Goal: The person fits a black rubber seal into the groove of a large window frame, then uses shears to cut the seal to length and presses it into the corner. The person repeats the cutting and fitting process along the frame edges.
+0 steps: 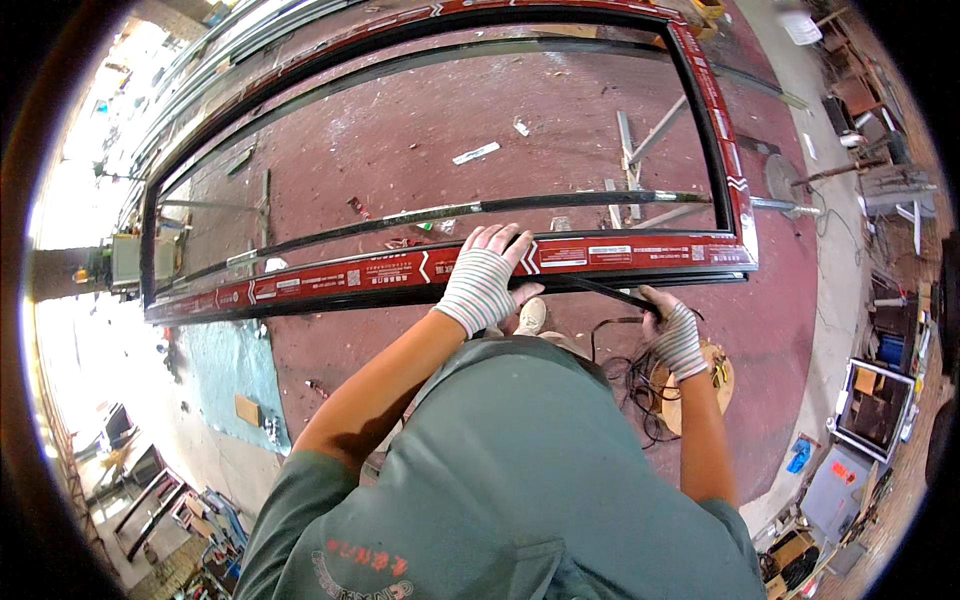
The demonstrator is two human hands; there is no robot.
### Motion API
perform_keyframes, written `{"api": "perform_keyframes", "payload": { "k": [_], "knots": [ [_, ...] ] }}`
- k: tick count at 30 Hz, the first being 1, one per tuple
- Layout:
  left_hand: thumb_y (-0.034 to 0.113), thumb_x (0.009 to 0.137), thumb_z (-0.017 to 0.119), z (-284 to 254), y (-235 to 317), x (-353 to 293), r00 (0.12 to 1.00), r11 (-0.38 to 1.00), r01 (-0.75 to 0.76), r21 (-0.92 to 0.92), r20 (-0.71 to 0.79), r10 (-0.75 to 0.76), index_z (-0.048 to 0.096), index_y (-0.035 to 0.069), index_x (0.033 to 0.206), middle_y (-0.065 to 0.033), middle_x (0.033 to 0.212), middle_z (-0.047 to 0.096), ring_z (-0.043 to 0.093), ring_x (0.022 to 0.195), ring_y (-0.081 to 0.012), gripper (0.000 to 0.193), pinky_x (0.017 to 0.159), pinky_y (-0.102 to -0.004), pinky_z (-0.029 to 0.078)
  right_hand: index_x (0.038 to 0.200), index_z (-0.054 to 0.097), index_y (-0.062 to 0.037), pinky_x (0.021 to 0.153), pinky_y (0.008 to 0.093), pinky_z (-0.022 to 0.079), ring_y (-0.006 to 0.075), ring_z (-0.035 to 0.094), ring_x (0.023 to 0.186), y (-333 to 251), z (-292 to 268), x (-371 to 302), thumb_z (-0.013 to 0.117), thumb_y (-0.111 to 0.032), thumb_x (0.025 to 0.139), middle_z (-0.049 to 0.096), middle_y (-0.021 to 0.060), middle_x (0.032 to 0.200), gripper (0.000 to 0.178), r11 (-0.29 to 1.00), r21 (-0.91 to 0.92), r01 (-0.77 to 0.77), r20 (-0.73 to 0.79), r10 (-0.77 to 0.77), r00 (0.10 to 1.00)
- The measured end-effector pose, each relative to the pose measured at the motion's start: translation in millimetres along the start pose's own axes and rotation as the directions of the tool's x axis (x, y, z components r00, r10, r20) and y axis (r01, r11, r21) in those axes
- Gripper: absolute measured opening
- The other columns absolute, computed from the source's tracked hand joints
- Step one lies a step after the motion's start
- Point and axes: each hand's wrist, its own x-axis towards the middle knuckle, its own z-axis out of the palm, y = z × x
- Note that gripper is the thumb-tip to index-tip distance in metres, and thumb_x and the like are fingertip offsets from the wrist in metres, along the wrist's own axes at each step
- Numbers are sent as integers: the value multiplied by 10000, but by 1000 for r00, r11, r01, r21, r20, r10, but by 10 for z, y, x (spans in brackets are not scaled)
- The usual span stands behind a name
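One red-and-black frame (380, 272) at twelve o'clock is touched by the left hand (480, 282) (grip cannot be told); black strip (622, 296) toward three is clasped by the right hand (672, 332).

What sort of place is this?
Probably a workshop for window or door frames: a large frame with red film is in front of the person, long profiles lie beyond, and a smaller pale-edged frame is at right.

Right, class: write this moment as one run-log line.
left hand: on red-and-black frame | right hand: gripping black strip | floor: dark red, white scrap on it
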Motion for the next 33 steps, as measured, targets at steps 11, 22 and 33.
{"api": "perform_keyframes", "payload": {
  "k": [11, 22, 33],
  "knots": [
    [554, 811, 757, 277, 474, 582, 999, 997, -48, -62, 20, 49, 492, 43, 1454, -193, 1394, 569, 540, 1272, -367, 863, 1127, -497, 386, 1126, 664, -47, 807, 361, 547, 270, 666, 929, 301, -610, 58, 693, 90, 811, 654, 133, 1044, 345, 975, -126, -181, -217, 151, 964],
    [597, 826, 724, 360, 959, 827, 997, 993, 24, 112, 68, -32, 502, 20, 1448, -209, 1338, 587, 542, 1240, -385, 877, 1118, -497, 396, 1145, 629, -107, 724, 469, 511, 352, 644, 822, 709, -597, 197, 721, -35, 788, 658, 120, 928, 376, 910, -386, 151, -75, -194, 978],
    [448, 842, 757, 556, 1140, 814, 999, 972, 24, 234, -27, -18, 511, 131, 1468, -247, 1289, 569, 525, 1224, -436, 744, 1131, -565, 367, 1200, 626, -84, 714, 466, 513, 374, 639, 829, 487, -726, 311, 763, -96, 817, 644, 152, 934, 407, 971, -99, 219, 33, -216, 976]
  ]
}}
